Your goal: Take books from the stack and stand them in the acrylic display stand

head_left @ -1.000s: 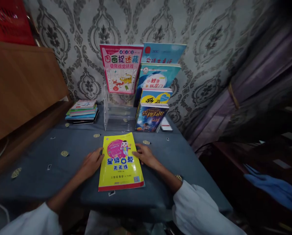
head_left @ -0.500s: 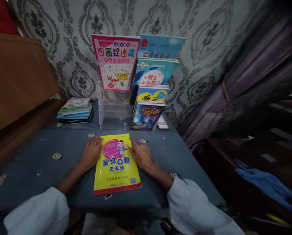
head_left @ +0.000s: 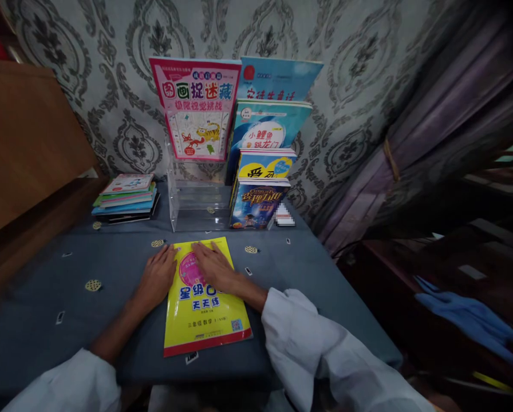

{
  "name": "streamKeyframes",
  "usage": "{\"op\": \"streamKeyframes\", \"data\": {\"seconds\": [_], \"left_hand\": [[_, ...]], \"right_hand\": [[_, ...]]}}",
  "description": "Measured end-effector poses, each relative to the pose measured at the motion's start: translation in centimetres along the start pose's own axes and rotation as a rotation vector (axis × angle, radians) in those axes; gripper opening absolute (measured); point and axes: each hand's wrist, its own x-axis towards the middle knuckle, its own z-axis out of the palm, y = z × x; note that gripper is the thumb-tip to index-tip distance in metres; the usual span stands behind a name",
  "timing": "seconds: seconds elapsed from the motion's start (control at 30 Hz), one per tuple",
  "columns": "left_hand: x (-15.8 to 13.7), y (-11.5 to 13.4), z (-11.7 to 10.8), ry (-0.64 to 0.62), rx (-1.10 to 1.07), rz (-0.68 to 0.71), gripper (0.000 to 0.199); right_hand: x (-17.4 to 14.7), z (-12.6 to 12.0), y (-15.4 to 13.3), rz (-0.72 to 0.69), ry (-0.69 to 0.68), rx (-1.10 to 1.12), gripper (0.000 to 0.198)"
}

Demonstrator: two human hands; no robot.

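A yellow workbook [head_left: 205,315] with a red strip along its bottom lies face up on the table in front of me. My left hand [head_left: 156,274] rests at the book's upper left edge, fingers stretched forward. Across the upper part of the cover lies my right hand [head_left: 216,268], flat with its fingers extended, hiding the printed cartoon figure. Behind the book stands a clear acrylic book rack [head_left: 196,206]. A pink picture book [head_left: 198,114] sits in its back left tier, with several books, among them a dark blue book [head_left: 256,206], stepped down its right side.
A stack of thin books [head_left: 125,197] lies at the back left of the table [head_left: 119,257]. A wooden panel [head_left: 28,131] borders the left side. To the right are a tied curtain [head_left: 385,149] and a blue cloth [head_left: 462,315] on a dark surface. Patterned wallpaper [head_left: 338,86] rises behind.
My right hand has moved left from the workbook's right edge onto its cover. The left hand stays at the left edge. The view has shifted slightly.
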Motion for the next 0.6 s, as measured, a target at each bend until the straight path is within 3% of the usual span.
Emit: {"op": "streamKeyframes", "data": {"seconds": [0.13, 0.27, 0.6], "left_hand": [[-0.1, 0.3, -0.3, -0.008, -0.014, -0.013, 0.047], [0.3, 0.5, -0.8, -0.033, -0.005, -0.013, 0.048], [3.0, 0.5, -2.7, -0.197, 0.103, 0.005, 0.046]], "right_hand": [[-2.4, -1.4, 3.9, 0.119, 0.128, -0.057, 0.057], [-3.4, -1.2, 7.0, 0.164, 0.226, -0.01, 0.054], [-2.3, -0.5, 9.8, 0.12, 0.365, 0.216, 0.044]]}}
